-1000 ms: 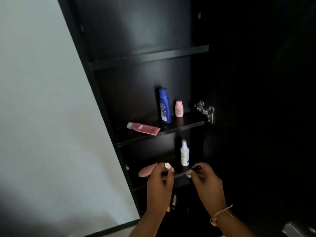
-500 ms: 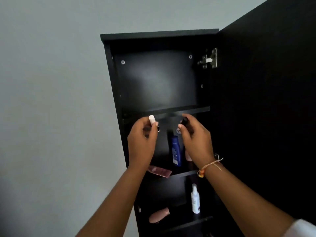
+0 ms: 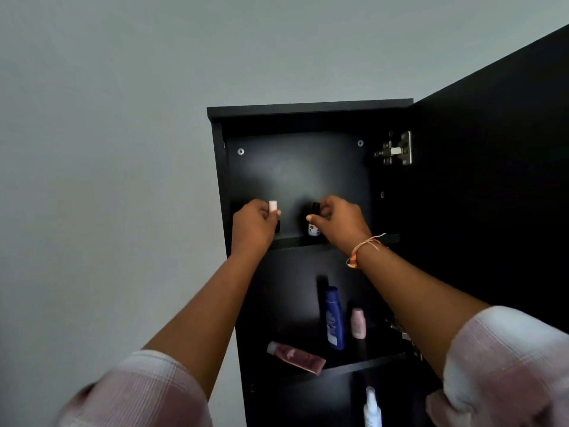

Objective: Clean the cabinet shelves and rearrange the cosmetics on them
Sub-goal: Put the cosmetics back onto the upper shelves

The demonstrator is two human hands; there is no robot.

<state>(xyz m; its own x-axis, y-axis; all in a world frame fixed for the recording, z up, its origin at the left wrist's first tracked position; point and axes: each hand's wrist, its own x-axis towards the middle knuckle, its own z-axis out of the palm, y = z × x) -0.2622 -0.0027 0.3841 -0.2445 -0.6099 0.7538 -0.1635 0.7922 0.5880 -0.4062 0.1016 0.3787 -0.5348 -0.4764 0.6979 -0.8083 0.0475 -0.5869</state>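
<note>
**Both hands at the top shelf, a small bottle in each**

To your far left is the pale wall (image 3: 92,149); the black cabinet (image 3: 308,107) stands against it.

Your left hand (image 3: 252,226) is raised to the top shelf (image 3: 295,241). Its fingers are curled round a white-capped bottle (image 3: 273,208), with the cap sticking up above the thumb and the dark body low beside the palm. You cannot tell whether that bottle touches the shelf.

Just to the right, your right hand (image 3: 341,223) pinches a black-capped bottle (image 3: 314,223) by its cap with curled fingertips. The bottle's white base sits at the shelf's front edge, upright. A thread bracelet (image 3: 363,248) circles that wrist.

On the middle shelf (image 3: 369,363), below your arms, a pink tube (image 3: 297,357) lies on its side at the left. Right of it a blue bottle (image 3: 334,318) stands upright, with a small pink bottle (image 3: 358,322) just beside it. Lower down, the top of a white spray bottle (image 3: 372,408) shows at the bottom edge.

Further right, a metal hinge (image 3: 395,149) sits high on the cabinet's side, and the door (image 3: 492,180) stands open.
</note>
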